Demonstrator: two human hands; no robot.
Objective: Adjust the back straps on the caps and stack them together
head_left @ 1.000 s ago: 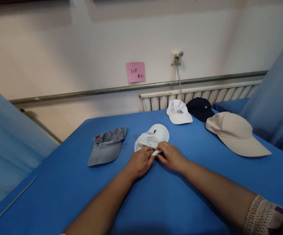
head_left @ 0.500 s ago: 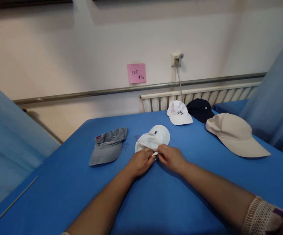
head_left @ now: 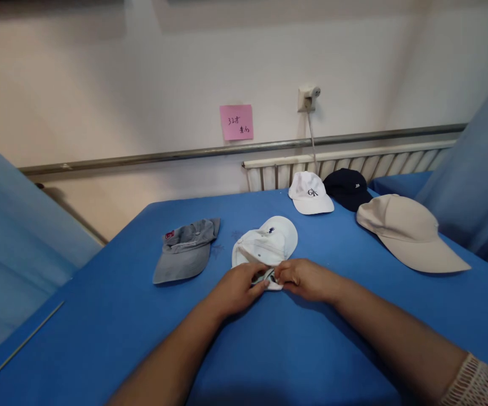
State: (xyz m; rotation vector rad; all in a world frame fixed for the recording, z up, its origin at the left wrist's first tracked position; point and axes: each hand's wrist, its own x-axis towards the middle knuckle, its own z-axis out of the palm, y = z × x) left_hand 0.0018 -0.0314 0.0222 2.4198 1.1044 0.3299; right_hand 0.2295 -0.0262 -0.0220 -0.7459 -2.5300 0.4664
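A pale, nearly white baseball cap [head_left: 261,245] with a small dark logo lies crumpled in front of me, its brim pointing away to the right. My left hand [head_left: 240,287] grips the cap's near edge from the left, thumb and fingers around the back strap. From the right, my right hand [head_left: 305,279] pinches the same edge with its fingers closed. Between the two hands the back opening and strap show, partly covered by my fingers. Left of the cap rests a grey cap [head_left: 185,254] with a red mark, apart from both hands.
At the back right sit a white cap [head_left: 310,194] with black letters, a dark navy cap [head_left: 347,189] and a large beige cap [head_left: 411,231]. A thin stick [head_left: 27,339] lies on the blue-covered table [head_left: 112,332] at left. Blue curtains [head_left: 11,242] hang at both sides.
The cap's near edge has opened out, so its back opening and strap now show. My hands have moved slightly apart and nearer to me.
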